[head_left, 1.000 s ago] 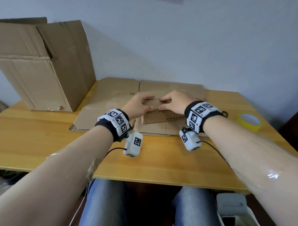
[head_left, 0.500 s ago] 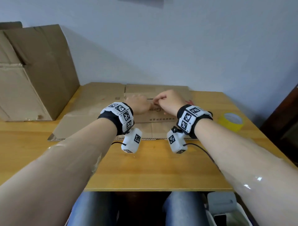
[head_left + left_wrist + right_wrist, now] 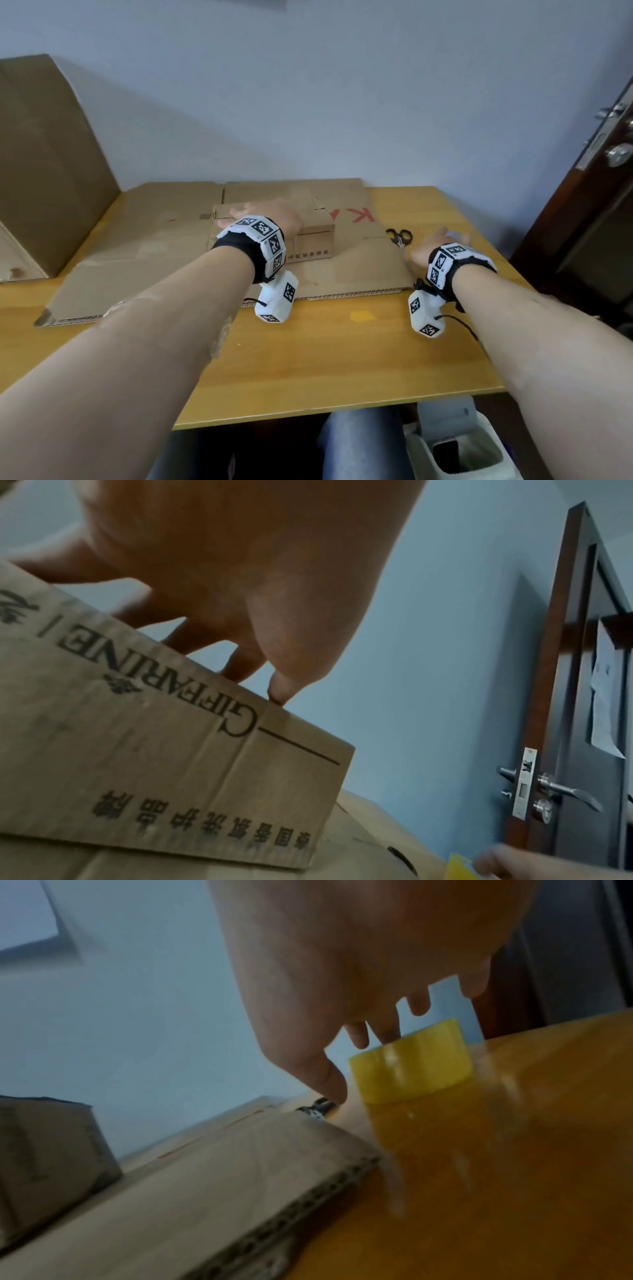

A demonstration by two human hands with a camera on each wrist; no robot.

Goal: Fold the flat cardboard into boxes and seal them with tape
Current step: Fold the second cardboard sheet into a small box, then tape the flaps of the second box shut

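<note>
Your left hand (image 3: 274,214) lay flat across the top of the small folded box (image 3: 313,245) near the centre of the head view, fingers (image 3: 240,666) straight and spread, pressing its flaps down rather than gripping. That box sat on the flat cardboard sheets (image 3: 144,253) spread over the middle and left of the tabletop (image 3: 325,359). Out at the right of the frame, your right hand (image 3: 435,241) hovered over the yellow tape roll (image 3: 411,1064), fingers (image 3: 387,1031) apart and slightly bent; the wrist view showed them at the roll's top rim, but I could not tell whether they touched it, and nothing was clamped yet. Scissors (image 3: 400,236) lay between the cardboard's right edge and that hand. A big open carton (image 3: 41,164) stood at the far left. On handling: the box looked light and springy, its flaps likely to pop up the moment your palm lifted, so the flat press over the seam seemed the right hold. The corrugated board is stiff along the flutes but creases under a hard thumb. The roll looked light, glossy and slick on its outer face, so I would have taken it through the core with the thumb on the outside. It could skate on that smooth tabletop.
</note>
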